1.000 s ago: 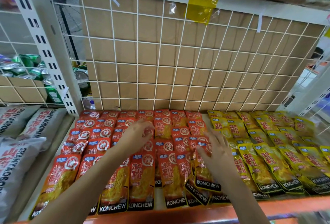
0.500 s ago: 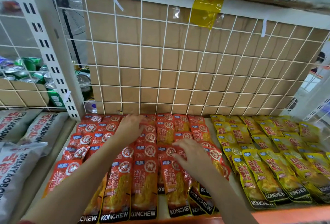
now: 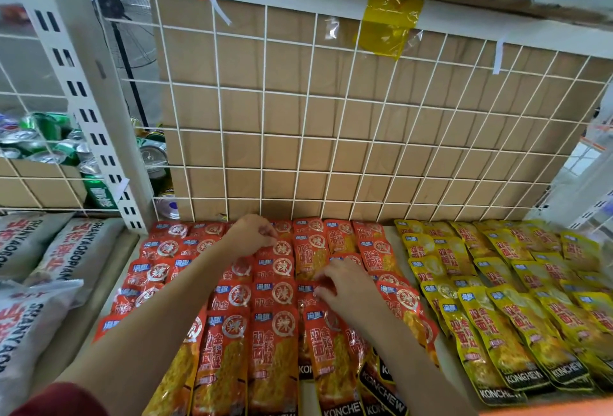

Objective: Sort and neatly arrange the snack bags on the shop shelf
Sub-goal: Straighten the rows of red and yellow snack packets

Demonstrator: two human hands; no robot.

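Wire grid [image 3: 331, 117] backed with brown board closes off the rear of the shelf [image 3: 547, 410]. On it the red snack bags [image 3: 275, 296] fill the left and middle, and the yellow snack bags [image 3: 497, 316] run to the right edge. A bare strip separates the two colours at the back.

Both hands have worked inward over the last second. The left hand [image 3: 252, 235] has slid from the middle rows to the back row, right against the grid. Its fingers are curled onto a bag top, though I cannot tell whether it actually grips. The right hand [image 3: 345, 286] was spread flat on the red block's right edge, beside the yellow. It now sits nearer the centre of the red block, fingers bent and pinching the top edge of one bag.

To my eye the sorting by colour is done and this is row-straightening. The red bags at the front, right of centre, still fan out crookedly.
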